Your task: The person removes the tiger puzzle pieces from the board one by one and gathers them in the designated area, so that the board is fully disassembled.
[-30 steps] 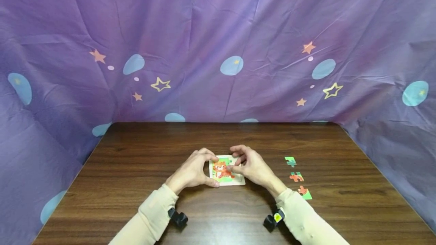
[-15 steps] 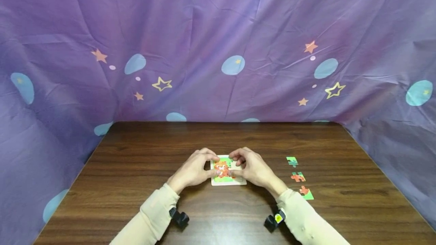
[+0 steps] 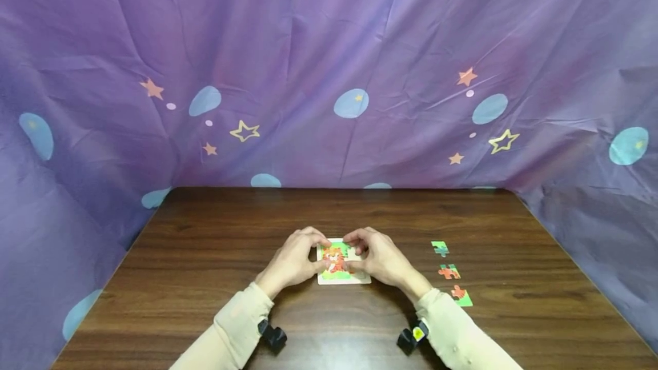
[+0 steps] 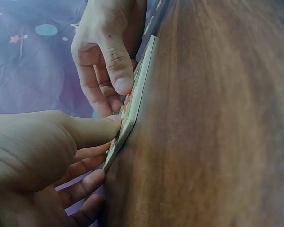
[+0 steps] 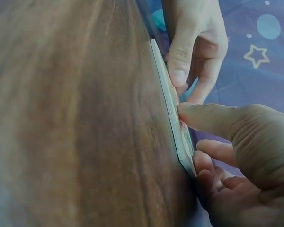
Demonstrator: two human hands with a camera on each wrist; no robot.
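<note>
A small square puzzle board (image 3: 337, 276) with a pale rim and an orange cartoon animal on green lies on the table. My left hand (image 3: 294, 258) holds its left side, index finger at the far edge and thumb on the picture. From the other side, my right hand (image 3: 382, 258) presses its thumb on the picture, its index finger by the far edge. In the left wrist view, the left thumb (image 4: 97, 131) touches the board's face. The right thumb (image 5: 203, 116) lies nearly straight on it in the right wrist view. A pale unfilled patch shows near the board's upper right.
To the right, three loose puzzle pieces lie in a column: a green one (image 3: 440, 249), an orange and green one (image 3: 449, 272) and a corner piece (image 3: 461, 296). The brown wooden table (image 3: 216, 244) ends at a purple curtain (image 3: 288, 73) with stars.
My left thumb has moved from the board's near left edge onto the picture. My right thumb has come down onto the board and stays there. The loose pieces stay put.
</note>
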